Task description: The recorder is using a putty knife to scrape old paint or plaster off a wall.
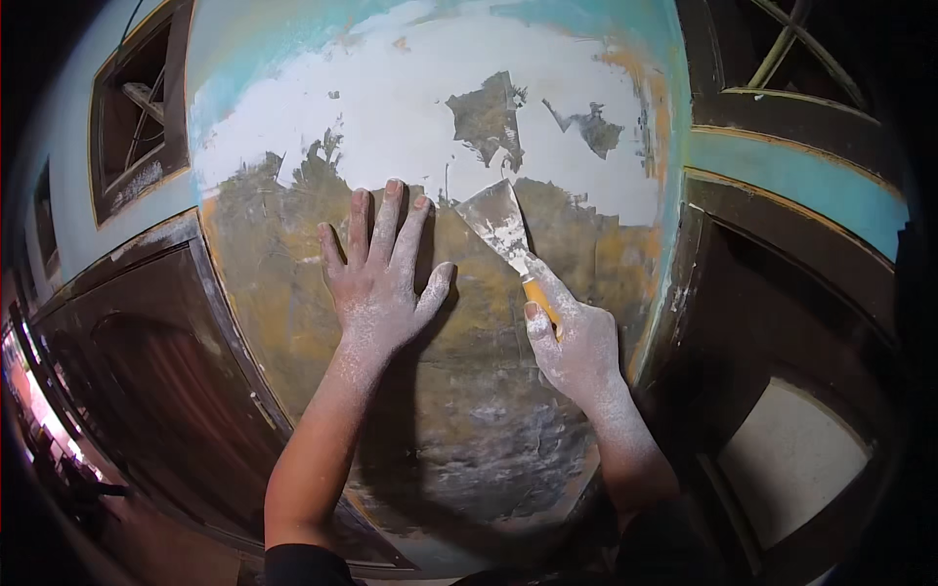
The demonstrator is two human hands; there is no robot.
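Observation:
My right hand grips the yellow handle of a putty knife, its thumb along one side and a finger stretched toward the blade. White residue speckles the metal blade, whose wide edge points up and left at the lower border of the white coating. Spread flat with fingers apart, my left hand rests against the bare grey-brown part of the wall and holds nothing. Pale dust covers both hands and wrists. Two dark bare patches break the white coating above the blade.
Turquoise paint borders the coating. A dark wooden door and a framed opening are on the left. To the right stand another dark door frame, an upper opening with crossed bars and a pale panel.

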